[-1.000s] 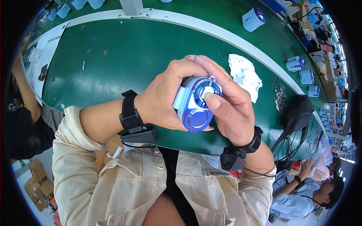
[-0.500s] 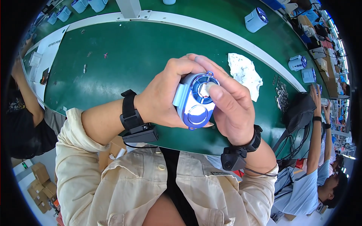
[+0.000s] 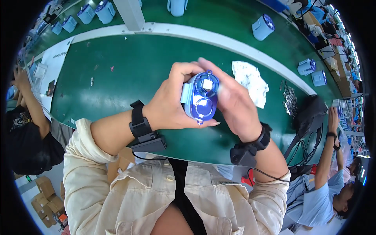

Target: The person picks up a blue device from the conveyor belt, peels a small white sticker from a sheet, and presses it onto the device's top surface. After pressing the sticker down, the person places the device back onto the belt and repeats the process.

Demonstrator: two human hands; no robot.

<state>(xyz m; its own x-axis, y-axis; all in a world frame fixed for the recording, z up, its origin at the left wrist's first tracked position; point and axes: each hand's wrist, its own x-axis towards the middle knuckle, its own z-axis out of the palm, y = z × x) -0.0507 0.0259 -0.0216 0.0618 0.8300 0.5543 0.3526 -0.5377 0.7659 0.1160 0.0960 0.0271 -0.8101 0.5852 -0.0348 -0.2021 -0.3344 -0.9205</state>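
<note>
A small light-blue housing with a shiny purple-blue top (image 3: 204, 105) is held up over the bench, top facing me. Its top has a ringed round opening with a pale centre at the far end and a smooth round disc at the near end; I cannot tell its exact kind. My left hand (image 3: 166, 102) wraps round it from the left, thumb along the near end. At its right side is my right hand (image 3: 238, 105), fingers stretched and thumb smeared by motion; whether it touches the housing is unclear.
A crumpled white cloth or paper (image 3: 250, 83) lies to the right, beside a pile of small metal parts (image 3: 290, 102) and a black bag (image 3: 311, 117). Similar blue housings (image 3: 263, 27) stand beyond a white rail (image 3: 188, 31). Co-workers sit at both sides.
My right thumb has come off the ringed opening, and the right hand has opened out beside the housing. My left hand keeps its hold. The view has shifted slightly.
</note>
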